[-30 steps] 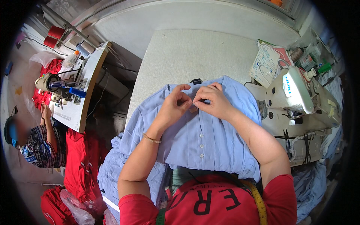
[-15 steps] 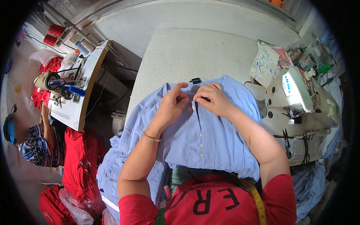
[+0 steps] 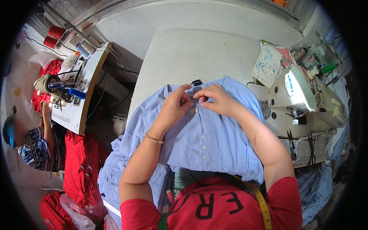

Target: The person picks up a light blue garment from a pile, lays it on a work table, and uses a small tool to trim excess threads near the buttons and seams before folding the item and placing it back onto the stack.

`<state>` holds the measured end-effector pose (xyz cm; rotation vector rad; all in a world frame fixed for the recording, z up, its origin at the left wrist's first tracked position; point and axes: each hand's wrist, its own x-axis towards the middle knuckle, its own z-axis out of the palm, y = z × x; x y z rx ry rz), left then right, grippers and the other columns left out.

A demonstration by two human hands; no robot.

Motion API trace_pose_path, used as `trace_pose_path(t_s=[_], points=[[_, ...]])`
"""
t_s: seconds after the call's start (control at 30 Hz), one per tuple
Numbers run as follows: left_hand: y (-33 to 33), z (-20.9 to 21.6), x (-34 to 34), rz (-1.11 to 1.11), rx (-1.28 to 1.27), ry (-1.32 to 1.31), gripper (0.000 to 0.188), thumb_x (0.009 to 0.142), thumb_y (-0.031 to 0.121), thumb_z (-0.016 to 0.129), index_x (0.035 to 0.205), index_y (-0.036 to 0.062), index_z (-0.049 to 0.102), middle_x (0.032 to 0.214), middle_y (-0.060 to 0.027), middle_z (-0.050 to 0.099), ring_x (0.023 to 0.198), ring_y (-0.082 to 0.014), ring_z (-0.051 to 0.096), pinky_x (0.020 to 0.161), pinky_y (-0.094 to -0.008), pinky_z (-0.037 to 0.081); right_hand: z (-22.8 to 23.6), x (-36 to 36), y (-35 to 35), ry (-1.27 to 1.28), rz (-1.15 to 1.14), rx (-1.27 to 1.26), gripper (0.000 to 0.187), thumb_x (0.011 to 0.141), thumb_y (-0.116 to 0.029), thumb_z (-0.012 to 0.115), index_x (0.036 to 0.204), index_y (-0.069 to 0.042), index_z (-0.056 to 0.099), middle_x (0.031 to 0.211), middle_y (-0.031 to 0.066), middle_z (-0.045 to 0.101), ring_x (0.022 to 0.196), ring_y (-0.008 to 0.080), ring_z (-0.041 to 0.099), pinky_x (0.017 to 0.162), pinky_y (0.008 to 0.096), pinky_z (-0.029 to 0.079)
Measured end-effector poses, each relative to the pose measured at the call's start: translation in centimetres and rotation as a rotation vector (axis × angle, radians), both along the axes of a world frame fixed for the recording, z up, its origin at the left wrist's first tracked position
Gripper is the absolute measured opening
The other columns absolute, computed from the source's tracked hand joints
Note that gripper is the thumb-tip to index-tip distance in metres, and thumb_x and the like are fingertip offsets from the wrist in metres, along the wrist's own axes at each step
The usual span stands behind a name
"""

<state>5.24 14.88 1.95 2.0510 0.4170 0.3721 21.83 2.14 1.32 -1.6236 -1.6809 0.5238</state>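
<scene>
A light blue shirt (image 3: 184, 142) with a row of white buttons down its front placket lies spread before me, its lower part reaching my lap. My left hand (image 3: 177, 102) is closed at the left of the neck opening, thumb and fingers bunched on the cloth. At the top of the placket my right hand (image 3: 217, 100) has its fingers curled and its thumb against the placket edge. A small pale tag (image 3: 193, 110) shows on the shirt between the hands. Above them, a dark label (image 3: 196, 82) sits at the collar. The cloth under my fingertips is partly hidden.
A sewing machine (image 3: 293, 90) stands at the right, with scissors (image 3: 292, 145) nearby and papers (image 3: 267, 65) behind. The pale table (image 3: 191, 50) extends beyond the shirt. At left, a person (image 3: 40, 147) sits by another machine table (image 3: 73, 119); red garments (image 3: 78, 165) hang there.
The dark gap in the placket has narrowed to a thin line as its edges came together. My right hand's fingers have shifted slightly left and loosened. My left hand has barely moved.
</scene>
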Motion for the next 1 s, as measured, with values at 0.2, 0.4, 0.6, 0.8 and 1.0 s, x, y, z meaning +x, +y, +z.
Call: trace_pose_path(t_s=[0.2,0.4,0.6,0.8,1.0], points=[[0.1,-0.2,0.0,-0.006,0.039,-0.007,0.051,0.077,-0.005,0.063,0.124,0.0009,0.047,0.08,-0.0027,0.055,0.075,-0.0116,0.052,0.073,-0.0245,0.045,-0.7,-0.5,0.1,-0.046,-0.053,0.043,0.027,0.076,-0.009,0.061,0.103,-0.011,0.061,0.083,-0.0018,0.059,0.086,0.0165,0.055,0.093,0.0346,0.032],[0.2,-0.4,0.0,-0.005,0.058,-0.02,0.051,0.076,-0.005,0.064,0.124,0.0013,0.047,0.08,-0.003,0.055,0.075,-0.0122,0.052,0.072,-0.0247,0.045,-0.4,-1.0,0.1,0.021,-0.09,0.029,0.021,0.079,-0.007,0.057,0.1,-0.009,0.06,0.082,0.001,0.059,0.087,0.0178,0.056,0.095,0.037,0.029],[0.0,-0.2,0.1,-0.006,0.047,-0.023,0.051,0.076,-0.005,0.064,0.123,0.0009,0.048,0.079,-0.0034,0.055,0.075,-0.0127,0.052,0.072,-0.0253,0.045,-0.2,-1.3,0.1,-0.03,-0.11,0.027,0.018,0.078,-0.006,0.056,0.095,-0.009,0.06,0.084,0.0014,0.059,0.089,0.0179,0.055,0.094,0.0363,0.03],[0.0,-0.9,0.2,0.021,0.104,-0.039,0.049,0.076,-0.005,0.064,0.123,0.0007,0.049,0.077,-0.0035,0.055,0.074,-0.0125,0.053,0.072,-0.0253,0.046,-0.9,-1.1,0.2,-0.11,-0.076,0.097,0.009,0.076,-0.007,0.057,0.083,-0.01,0.062,0.086,-0.0001,0.057,0.088,0.0169,0.052,0.09,0.0357,0.03],[-0.2,-0.4,-0.4,0.021,0.088,-0.046,0.045,0.077,-0.002,0.065,0.12,0.0015,0.051,0.087,-0.0065,0.059,0.081,-0.0165,0.056,0.077,-0.0284,0.046,-0.9,-1.4,0.2,-0.098,-0.082,0.103,0.013,0.075,-0.005,0.053,0.079,-0.011,0.064,0.085,0.001,0.058,0.09,0.02,0.053,0.092,0.0382,0.03]])
